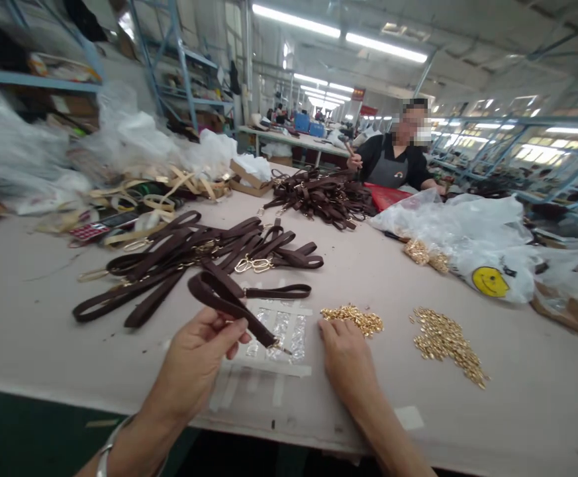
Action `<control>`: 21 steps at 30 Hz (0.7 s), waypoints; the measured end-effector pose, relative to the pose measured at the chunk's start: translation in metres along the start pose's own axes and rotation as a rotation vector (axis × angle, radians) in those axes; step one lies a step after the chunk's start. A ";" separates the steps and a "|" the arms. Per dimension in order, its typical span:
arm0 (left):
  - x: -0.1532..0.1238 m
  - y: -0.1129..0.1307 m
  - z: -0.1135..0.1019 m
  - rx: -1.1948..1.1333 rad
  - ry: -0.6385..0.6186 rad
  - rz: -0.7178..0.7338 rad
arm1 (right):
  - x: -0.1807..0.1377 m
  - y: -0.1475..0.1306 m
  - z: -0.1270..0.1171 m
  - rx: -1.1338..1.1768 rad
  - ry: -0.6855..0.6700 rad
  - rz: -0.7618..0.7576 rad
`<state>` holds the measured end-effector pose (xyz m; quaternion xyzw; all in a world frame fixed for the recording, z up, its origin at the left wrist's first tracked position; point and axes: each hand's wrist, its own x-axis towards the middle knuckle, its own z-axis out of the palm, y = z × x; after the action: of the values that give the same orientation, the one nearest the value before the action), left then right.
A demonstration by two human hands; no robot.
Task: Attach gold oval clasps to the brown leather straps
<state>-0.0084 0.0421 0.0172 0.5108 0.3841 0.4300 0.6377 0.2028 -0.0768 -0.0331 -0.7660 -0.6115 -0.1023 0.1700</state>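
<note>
My left hand [200,354] pinches a dark brown leather strap [229,299] that loops up and away over the table; its near end lies over a taped metal plate [281,331]. My right hand [344,358] rests knuckles-up on the beige table [517,404], its fingertips at a small heap of gold metal rivets [355,318]. Whether those fingers hold a rivet is hidden. A second, larger heap of gold rivets [445,341] lies to the right.
A pile of brown straps with gold buckles [204,248] lies behind my hands, another strap pile [323,192] farther back. Clear plastic bags, one with a yellow smiley [490,281], sit at the right. A person in a dark apron [395,165] works at the far end. Shelves and clutter line the left.
</note>
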 end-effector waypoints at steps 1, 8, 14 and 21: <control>-0.003 -0.004 0.000 -0.055 0.007 -0.062 | 0.004 0.001 0.002 -0.002 -0.004 0.005; -0.023 -0.013 0.001 -0.178 0.045 -0.289 | 0.015 0.010 0.005 0.079 -0.014 0.062; -0.036 -0.013 0.005 -0.222 0.013 -0.390 | 0.002 -0.007 -0.018 0.359 -0.018 0.121; -0.048 -0.023 0.016 -0.209 -0.085 -0.333 | -0.028 -0.051 -0.037 1.040 -0.109 0.295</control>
<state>-0.0055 -0.0105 0.0000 0.3888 0.3891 0.3339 0.7654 0.1484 -0.1064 -0.0020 -0.6627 -0.4755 0.2785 0.5071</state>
